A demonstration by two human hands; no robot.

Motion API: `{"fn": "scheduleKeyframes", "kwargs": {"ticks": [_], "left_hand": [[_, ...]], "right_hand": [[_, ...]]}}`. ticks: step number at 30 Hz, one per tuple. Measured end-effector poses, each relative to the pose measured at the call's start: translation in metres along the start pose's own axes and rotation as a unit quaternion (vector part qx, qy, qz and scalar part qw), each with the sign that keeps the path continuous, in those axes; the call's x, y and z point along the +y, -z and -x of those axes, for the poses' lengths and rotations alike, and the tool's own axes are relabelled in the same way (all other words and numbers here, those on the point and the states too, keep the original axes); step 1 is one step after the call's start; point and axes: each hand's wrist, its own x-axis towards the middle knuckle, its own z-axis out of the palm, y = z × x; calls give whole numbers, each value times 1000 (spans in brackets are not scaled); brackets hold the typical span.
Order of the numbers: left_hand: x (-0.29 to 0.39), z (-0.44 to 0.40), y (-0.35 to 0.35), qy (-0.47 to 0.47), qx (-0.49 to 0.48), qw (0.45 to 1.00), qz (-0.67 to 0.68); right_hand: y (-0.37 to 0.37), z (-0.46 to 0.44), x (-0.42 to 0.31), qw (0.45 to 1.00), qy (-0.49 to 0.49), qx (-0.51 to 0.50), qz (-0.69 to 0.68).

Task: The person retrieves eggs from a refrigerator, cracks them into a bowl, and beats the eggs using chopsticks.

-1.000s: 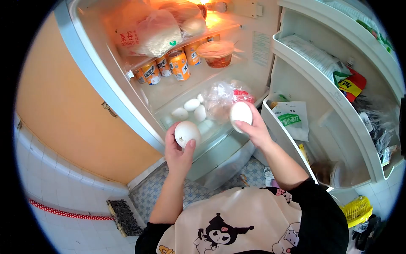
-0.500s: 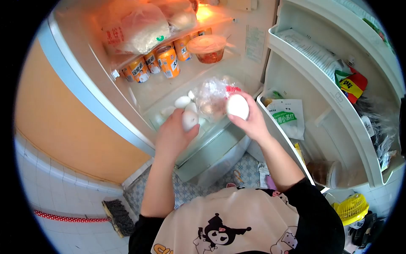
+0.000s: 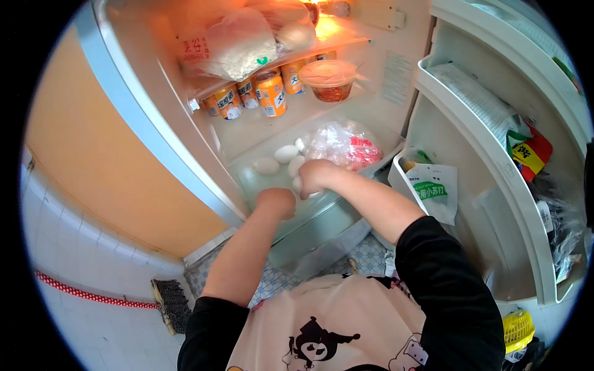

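Observation:
My left hand (image 3: 277,203) is low over the near part of the clear drawer (image 3: 247,185), its fingers curled and mostly hidden under its back; whatever it holds is out of sight. Beside it, my right hand (image 3: 317,175) points down into the drawer, fingers bent around a white egg (image 3: 297,184) that shows at its left side. Several more white eggs lie just beyond, among them one egg (image 3: 286,153) and another egg (image 3: 266,166) further left. A clear plastic bag with red print (image 3: 343,145) rests in the drawer behind my right hand.
Orange cans (image 3: 271,93) and a lidded tub of red food (image 3: 328,80) stand on the shelf above. Over them sits a bag of white food (image 3: 241,49). The open fridge door (image 3: 489,198) with packed racks is at right. A brush (image 3: 172,306) lies at lower left.
Both hands, each with an egg showing before, have gone down into the drawer and closer together. The right hand moved left and turned palm down. The view has shifted slightly.

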Motion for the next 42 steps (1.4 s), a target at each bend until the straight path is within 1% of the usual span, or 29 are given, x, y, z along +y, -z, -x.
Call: {"fn": "scheduleKeyframes", "kwargs": {"ticks": [3,6,9,12,13,15,17,18,19,21,23,25,26,28,29,30,31,34,35,37,38,39,41,42], "left_hand": [[0,2,1,10,-13,1000,21],[0,-6,-6,-14,-6,1000,25],[3,-2,-1,2,-22,1000,18],[2,-5,-8,24,2,999,36],[1,-7,-9,20,3,999,31],[-1,-9,-10,14,7,1000,22],[1,8,9,-5,20,1000,14],[2,15,21,-16,26,999,10],[3,18,32,-24,67,997,32],[5,14,55,-41,148,986,72],[18,-11,72,-60,193,972,117],[33,-41,74,-102,232,956,145],[40,-55,72,-123,252,947,159],[54,-78,57,-138,365,892,226],[57,-88,54,-135,373,881,259],[60,-87,57,-134,381,867,292],[62,-88,62,-122,342,874,324],[54,-71,83,-136,232,885,380],[48,-65,87,-147,195,887,392],[35,-72,80,-191,211,940,186],[29,-74,74,-210,215,950,80],[25,-67,69,-243,255,935,46],[17,-43,65,-306,334,891,-26],[15,-39,65,-317,307,897,21]], "right_hand": [[-13,-9,0,999,29,10,32],[-22,-18,-3,998,35,-6,54],[-23,-20,-1,994,68,-44,76],[-25,-21,6,992,107,-7,60],[-23,-20,12,994,100,36,-1],[-10,-15,37,982,85,120,-122],[-12,-22,81,948,89,305,-32],[-17,-18,96,942,31,335,-11],[-18,-12,105,931,-28,364,9],[-15,-2,117,945,-66,318,-45],[-8,10,119,952,-98,270,-107],[-2,20,119,951,-125,220,-176],[2,28,118,938,-139,238,-210],[6,42,117,905,-168,275,-278],[0,40,125,863,-125,355,-335],[-5,38,131,811,-80,431,-387],[-9,37,137,747,-34,503,-433],[-11,41,134,733,38,554,-393],[-19,33,141,690,81,520,-496],[-19,28,144,616,80,545,-563],[-19,26,145,576,78,555,-595],[-19,23,146,637,43,554,-534],[-18,20,149,744,-9,421,-518],[-16,21,147,788,-34,351,-505]]}}
